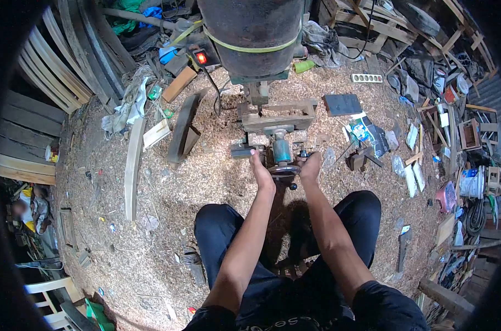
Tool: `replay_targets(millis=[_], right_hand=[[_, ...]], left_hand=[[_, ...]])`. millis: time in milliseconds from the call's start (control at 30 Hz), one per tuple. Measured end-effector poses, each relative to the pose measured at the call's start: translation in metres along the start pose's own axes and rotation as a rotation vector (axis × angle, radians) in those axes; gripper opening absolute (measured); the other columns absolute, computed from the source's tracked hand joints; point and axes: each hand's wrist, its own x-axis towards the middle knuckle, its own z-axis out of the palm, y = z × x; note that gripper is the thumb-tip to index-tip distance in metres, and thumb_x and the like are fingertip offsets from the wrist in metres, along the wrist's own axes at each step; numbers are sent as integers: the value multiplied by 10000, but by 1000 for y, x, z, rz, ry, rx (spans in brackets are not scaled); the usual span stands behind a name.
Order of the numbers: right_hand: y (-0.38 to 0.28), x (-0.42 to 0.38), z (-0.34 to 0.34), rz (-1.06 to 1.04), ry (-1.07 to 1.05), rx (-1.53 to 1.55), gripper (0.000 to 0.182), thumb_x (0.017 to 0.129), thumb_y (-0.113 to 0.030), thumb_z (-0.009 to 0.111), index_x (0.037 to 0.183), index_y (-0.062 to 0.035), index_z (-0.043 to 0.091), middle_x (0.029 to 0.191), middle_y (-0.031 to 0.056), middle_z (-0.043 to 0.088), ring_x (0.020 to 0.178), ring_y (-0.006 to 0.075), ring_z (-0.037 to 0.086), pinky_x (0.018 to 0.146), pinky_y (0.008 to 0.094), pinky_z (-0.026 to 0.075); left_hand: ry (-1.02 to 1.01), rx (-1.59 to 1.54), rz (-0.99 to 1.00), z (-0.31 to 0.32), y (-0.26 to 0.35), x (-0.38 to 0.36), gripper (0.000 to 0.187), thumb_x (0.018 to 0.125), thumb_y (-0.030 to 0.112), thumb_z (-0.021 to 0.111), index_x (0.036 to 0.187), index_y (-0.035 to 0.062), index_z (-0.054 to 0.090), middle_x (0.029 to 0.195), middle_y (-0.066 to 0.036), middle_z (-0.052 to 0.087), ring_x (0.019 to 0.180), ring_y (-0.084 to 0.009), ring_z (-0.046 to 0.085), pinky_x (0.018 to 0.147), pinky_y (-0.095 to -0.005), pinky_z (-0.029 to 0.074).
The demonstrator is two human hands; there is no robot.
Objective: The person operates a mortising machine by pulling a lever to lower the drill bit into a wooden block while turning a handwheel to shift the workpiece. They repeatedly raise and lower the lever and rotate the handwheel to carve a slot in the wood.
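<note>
A machine with a green cylinder (pixel 282 149) and a metal handwheel (pixel 284 170) stands between my knees. My left hand (pixel 262 172) is at the wheel's left side. Its thumb points up beside a dark metal block (pixel 242 150), and its other fingers are hidden. At the wheel's right, my right hand (pixel 310 167) is curled at a small dark handle (pixel 303 154); its fingers are partly hidden. Beyond the cylinder, a wooden piece (pixel 278 118) lies crosswise on the machine. Above it is the machine's large dark drum-shaped body (pixel 250 33), with a yellow-green strap around it.
Wood chips cover the floor (pixel 151 248). A switch (pixel 201 57) glows red at the upper left. A curved timber (pixel 185 129) and a long plank (pixel 133 171) lie left. A power strip (pixel 366 78) and a dark block (pixel 342 105) lie right, before scrap wood.
</note>
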Motion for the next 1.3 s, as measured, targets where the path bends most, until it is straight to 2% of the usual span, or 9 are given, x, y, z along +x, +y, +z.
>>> replay_targets(millis=[133, 233, 600, 667, 733, 900, 1000, 1167, 1300], right_hand=[[48, 39, -44, -357, -202, -591, 155, 919, -109, 624, 967, 6, 531, 919, 96, 565, 814, 204, 557, 708, 314, 514], [4, 10, -28, 261, -320, -123, 203, 923, -164, 671, 950, 27, 606, 870, 70, 633, 740, 172, 603, 684, 287, 486], [-8, -4, 7, 280, 48, 188, 287, 978, -279, 453, 1025, 4, 470, 1012, 138, 544, 740, 236, 580, 674, 352, 556], [46, 32, -40, -289, -236, -487, 344, 994, -322, 476, 1040, 8, 562, 920, 126, 610, 783, 238, 604, 738, 377, 544], [1, 4, -27, 285, -323, -54, 408, 995, -344, 545, 1067, 53, 604, 965, 160, 656, 855, 229, 638, 803, 331, 528], [9, 8, -26, 108, -206, -439, 399, 986, -366, 562, 1029, 30, 577, 980, 129, 641, 768, 228, 638, 656, 333, 511], [9, 3, -9, 180, 11, 190, 323, 960, -318, 605, 1038, -23, 501, 911, 97, 589, 730, 191, 611, 612, 339, 503], [11, -1, -22, -254, -201, -728, 292, 969, -288, 566, 1035, -13, 497, 866, 96, 578, 805, 222, 640, 688, 343, 553], [2, 1, -24, 259, -250, -19, 302, 945, -258, 646, 975, 40, 602, 906, 86, 615, 698, 148, 559, 640, 304, 491]], left_hand=[[-13, -17, 0, -1, 1, -4, 813, 965, 634, 405, 1454, -13, 350, 1528, -156, 344, 1431, -260, 276, 1180, -415, 156], [-17, -17, 15, 0, -5, 1, 851, 943, 673, 398, 1441, -17, 369, 1517, -170, 343, 1434, -267, 259, 1181, -427, 133], [-8, -73, 5, -2, -6, 0, 659, 972, 570, 477, 1366, 43, 443, 1414, -116, 415, 1354, -244, 324, 1146, -421, 202], [1, -86, -11, 0, -1, -4, 653, 968, 575, 483, 1357, 52, 450, 1403, -112, 423, 1350, -242, 330, 1144, -419, 205], [4, -75, -11, -3, -10, 5, 648, 964, 576, 491, 1352, 58, 452, 1398, -107, 427, 1348, -241, 333, 1142, -417, 208], [2, -38, 8, -5, -10, 4, 692, 953, 589, 490, 1373, 42, 439, 1427, -120, 412, 1363, -246, 322, 1151, -415, 184], [5, -57, -5, -6, -12, 3, 645, 954, 564, 519, 1352, 61, 453, 1419, -101, 408, 1345, -232, 328, 1143, -412, 193], [4, -47, -12, 1, 1, -3, 738, 942, 610, 478, 1396, 31, 429, 1475, -131, 378, 1399, -249, 288, 1166, -417, 156], [-4, -50, -7, 1, 1, -3, 773, 936, 630, 463, 1410, 20, 425, 1488, -146, 379, 1414, -259, 279, 1174, -424, 146]])
